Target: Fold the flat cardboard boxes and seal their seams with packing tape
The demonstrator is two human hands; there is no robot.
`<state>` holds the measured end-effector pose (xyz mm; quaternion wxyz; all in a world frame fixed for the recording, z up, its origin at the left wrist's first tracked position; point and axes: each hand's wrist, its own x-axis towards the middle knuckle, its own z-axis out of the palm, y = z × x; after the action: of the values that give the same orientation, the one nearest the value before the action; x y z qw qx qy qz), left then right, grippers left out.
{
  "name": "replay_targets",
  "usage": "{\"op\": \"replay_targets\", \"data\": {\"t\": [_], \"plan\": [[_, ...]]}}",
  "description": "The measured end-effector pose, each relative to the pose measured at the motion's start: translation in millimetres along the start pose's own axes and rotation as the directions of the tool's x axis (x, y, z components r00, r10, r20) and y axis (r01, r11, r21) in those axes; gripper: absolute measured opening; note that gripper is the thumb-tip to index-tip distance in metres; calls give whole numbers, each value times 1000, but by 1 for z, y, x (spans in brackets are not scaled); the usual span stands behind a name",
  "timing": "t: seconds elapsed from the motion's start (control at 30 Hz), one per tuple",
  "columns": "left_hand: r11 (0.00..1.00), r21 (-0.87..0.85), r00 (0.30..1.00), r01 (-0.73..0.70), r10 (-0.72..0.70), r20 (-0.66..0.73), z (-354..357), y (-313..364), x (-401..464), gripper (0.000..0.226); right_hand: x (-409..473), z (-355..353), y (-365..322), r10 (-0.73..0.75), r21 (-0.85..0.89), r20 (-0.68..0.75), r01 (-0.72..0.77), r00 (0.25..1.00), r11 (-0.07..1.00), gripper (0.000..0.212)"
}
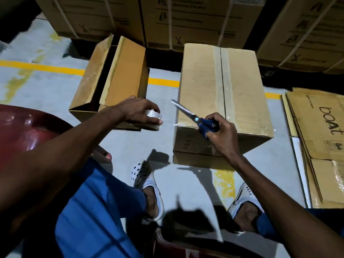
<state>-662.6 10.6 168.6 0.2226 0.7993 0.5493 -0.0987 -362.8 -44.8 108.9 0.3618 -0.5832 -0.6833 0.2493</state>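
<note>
Sealed box (221, 94): brown cardboard, closed, upright on floor, clear tape along its top centre seam and over the near edge. Open box (111, 79): left of sealed box, flaps up. Tape roll (153, 117): clear, between the two boxes, near the open one. Flat cardboard stack (320, 146): right of sealed box, lying flat.

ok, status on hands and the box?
Left hand grips tape roll. Right hand holds scissors, blades over taped box near edge. Top seam taped. Open box left, untaped.
</note>
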Motion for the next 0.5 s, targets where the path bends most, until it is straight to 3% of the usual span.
{"op": "replay_targets", "data": {"t": [0.13,0.23,0.33,0.43,0.5], "plan": [[993,-98,998,63,-61,26,0,-2,-1,68,2,-16,-14,58,146,-27,-53,998,988,25],[992,-110,997,57,-50,64,-3,-5,-3,52,-19,-24,-42,221,305,65,-230,973,924,32],[987,-160,999,33,-27,40,-6,-4,-2,37,-54,-15,-76,454,407,337,-562,825,720,63],[985,-167,999,49,-44,32,-6,-2,-1,37,-88,-4,-100,488,337,603,-756,631,561,72],[979,-200,999,48,-47,13,-6,-3,0,37,-104,2,-110,474,281,701,-817,533,504,78]]}}
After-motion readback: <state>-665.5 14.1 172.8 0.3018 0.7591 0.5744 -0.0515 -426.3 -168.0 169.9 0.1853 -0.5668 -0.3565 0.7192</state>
